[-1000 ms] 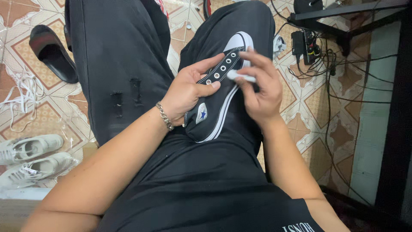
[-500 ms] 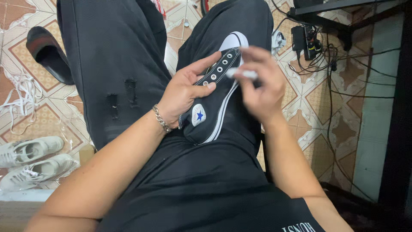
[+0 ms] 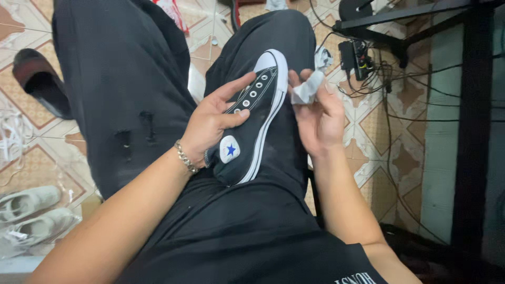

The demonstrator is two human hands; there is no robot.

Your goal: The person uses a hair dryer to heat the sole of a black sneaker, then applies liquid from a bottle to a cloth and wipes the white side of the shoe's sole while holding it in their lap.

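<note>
Resting on the right thigh: black high-top sneaker (image 3: 252,123) | left hand (image 3: 213,123) clasps soft canvas upper | right hand (image 3: 318,113) pinches white wipe (image 3: 306,88) beside stiff rubber toe | light, likely pliable; grip at eyelets.

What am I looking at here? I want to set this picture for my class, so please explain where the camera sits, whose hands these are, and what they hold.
The camera is worn on a seated person's head and looks down at their lap. Both bare hands are theirs. The left hand, with a chain bracelet at the wrist, grips a black high-top sneaker without laces that rests on the right thigh. The right hand pinches a crumpled white wipe beside the shoe's white toe cap. On the tiled floor lie a dark sandal, a pair of white sneakers and a tangle of cables.
</note>
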